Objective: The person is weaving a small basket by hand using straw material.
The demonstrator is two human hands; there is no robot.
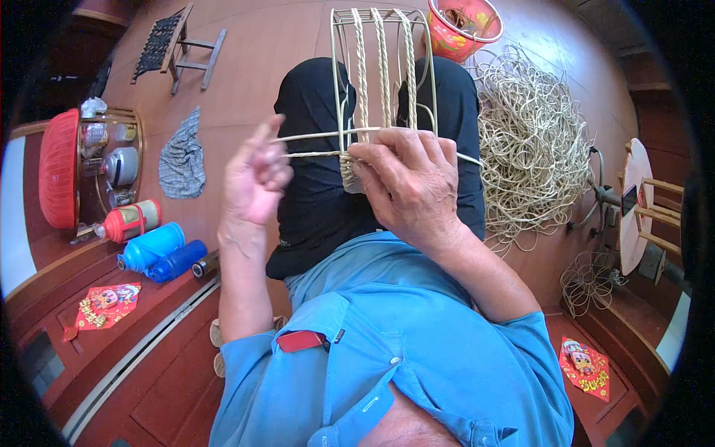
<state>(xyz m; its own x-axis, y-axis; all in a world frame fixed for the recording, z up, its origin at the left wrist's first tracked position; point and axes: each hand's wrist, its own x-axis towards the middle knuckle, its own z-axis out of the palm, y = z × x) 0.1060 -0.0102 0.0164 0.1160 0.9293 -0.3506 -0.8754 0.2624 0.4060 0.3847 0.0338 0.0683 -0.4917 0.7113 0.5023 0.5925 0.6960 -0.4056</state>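
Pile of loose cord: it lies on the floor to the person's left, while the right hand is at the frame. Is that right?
Not quite: the head view shows the pile of loose cord on the floor to the person's right, not the left. The right hand is indeed at the frame.

The person wore a bright blue shirt (447,350) with sleeves (532,343) that ended near the elbows, a collar (357,419) open at the neck and a pale round button (395,360) down the front. Something red (300,341) showed at the chest pocket (322,316), beside a small dark tab (339,336). Black trousers (307,104) covered both knees, while the left hand (257,175) and right hand (413,179) were bare.
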